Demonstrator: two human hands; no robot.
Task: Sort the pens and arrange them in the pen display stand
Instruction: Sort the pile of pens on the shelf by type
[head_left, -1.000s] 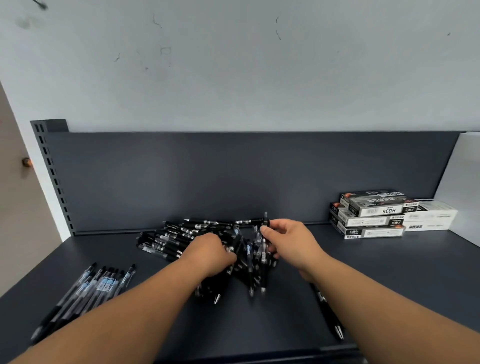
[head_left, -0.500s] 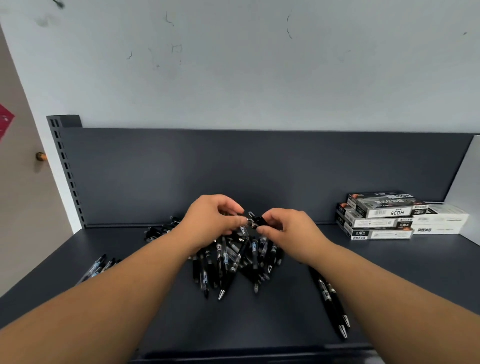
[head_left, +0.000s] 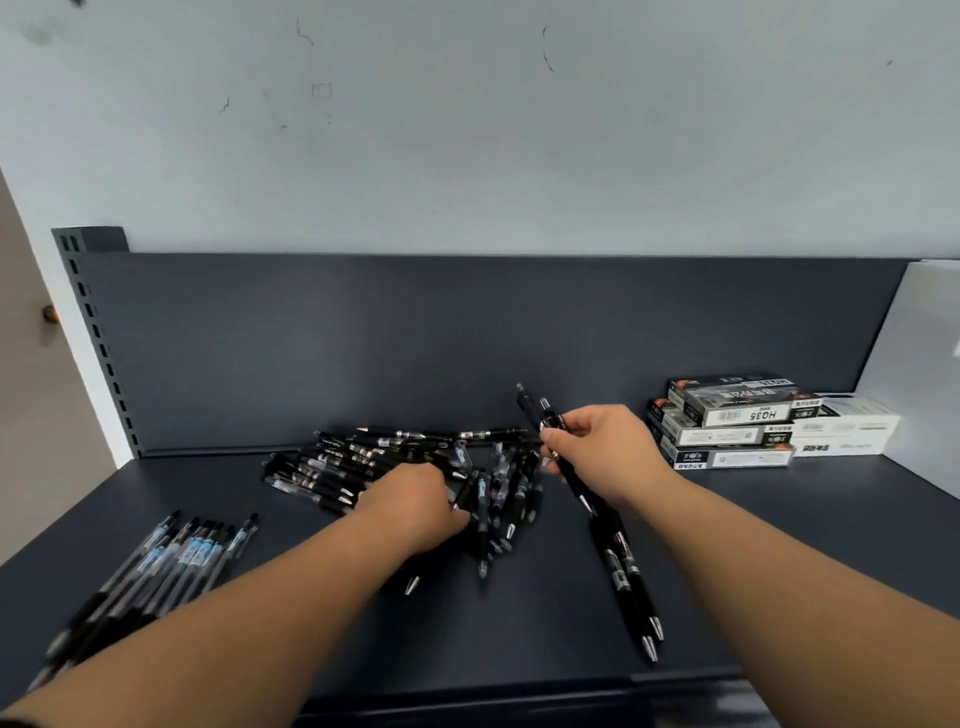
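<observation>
At the far left of the dark grey metal shelf (head_left: 831, 519) lies my finished group: a row of clear-barrelled pens with blue labels (head_left: 171, 561), side by side with their tips towards me. I count about eight; they overlap too much to be sure.

Next comes my left hand (head_left: 415, 506), down in the tangled heap of black plastic pens (head_left: 353, 462) at the middle of the shelf. My fingers are curled over the pens, but the back of the hand hides whether they have hold of one. The heap is too jumbled to count, though it is well over twenty.

My right hand (head_left: 608, 452) is raised just right of the heap, its fingers pinching what look like two slim black pens (head_left: 532, 408) by their barrels, clicker ends up. Below it, two more black pens (head_left: 626, 577) lie together on the shelf, the start of a second group.

At the far right stand three dark printed cardboard pen boxes (head_left: 727, 410), with two white ones (head_left: 852, 426) touching them.

I judge the sorting well under half done, since most of the pens are in the heap. I see no separate display stand, so none of the arranging has begun.
</observation>
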